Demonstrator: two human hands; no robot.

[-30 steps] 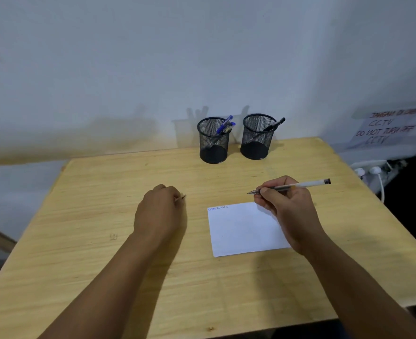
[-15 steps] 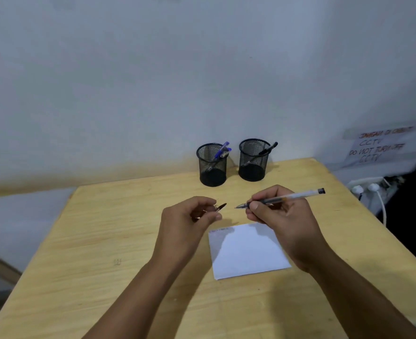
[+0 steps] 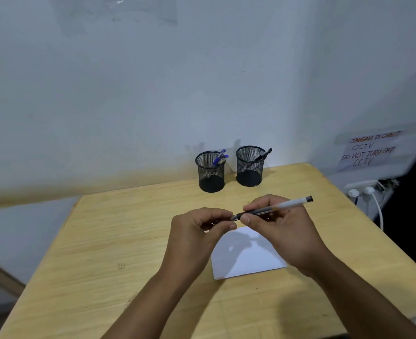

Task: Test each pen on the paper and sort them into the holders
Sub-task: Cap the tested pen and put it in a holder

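White paper [image 3: 248, 255] lies on the tabletop [image 3: 109, 241] under my hands. My right hand [image 3: 285, 231] pinches the pen [image 3: 273, 207] above it. My left hand [image 3: 197, 231] pinches a small thing at the pen's tip; I cannot tell what. Two mesh holders [image 3: 211, 171] stand far back.

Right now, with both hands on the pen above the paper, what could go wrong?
1. The left hand pinches at the tip of the pen; ink may mark the fingers.
2. The pen is raised above the paper; if the right hand slips, it may roll off the table.
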